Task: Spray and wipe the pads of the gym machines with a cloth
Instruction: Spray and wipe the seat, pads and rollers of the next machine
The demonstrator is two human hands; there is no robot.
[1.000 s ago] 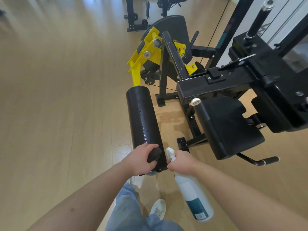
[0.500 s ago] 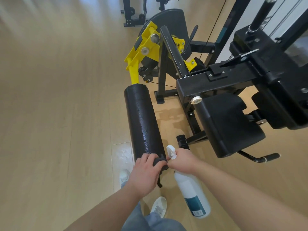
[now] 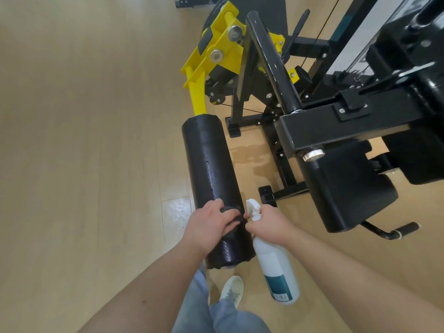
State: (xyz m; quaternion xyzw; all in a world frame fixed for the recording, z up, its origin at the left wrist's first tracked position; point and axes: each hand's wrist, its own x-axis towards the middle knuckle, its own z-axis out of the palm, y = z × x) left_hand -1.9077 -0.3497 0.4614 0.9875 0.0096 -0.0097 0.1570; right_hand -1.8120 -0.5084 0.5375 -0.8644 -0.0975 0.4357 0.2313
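Both busy: left hand [image 3: 211, 224] clutches cloth [image 3: 234, 216] against roller pad [image 3: 211, 164], right hand [image 3: 269, 223] grips spray bottle [image 3: 276, 267].

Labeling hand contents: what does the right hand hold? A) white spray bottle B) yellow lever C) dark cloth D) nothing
A: the right hand grips the white spray bottle at its neck; the dark cloth is under the left hand on the roller pad.

No wording can be read. A teal label [image 3: 278, 286] is carried on the spray bottle [image 3: 271, 258], but its print is too small to be made out. A small yellow warning triangle [image 3: 214, 103] is stuck on the gym machine [image 3: 336, 127].
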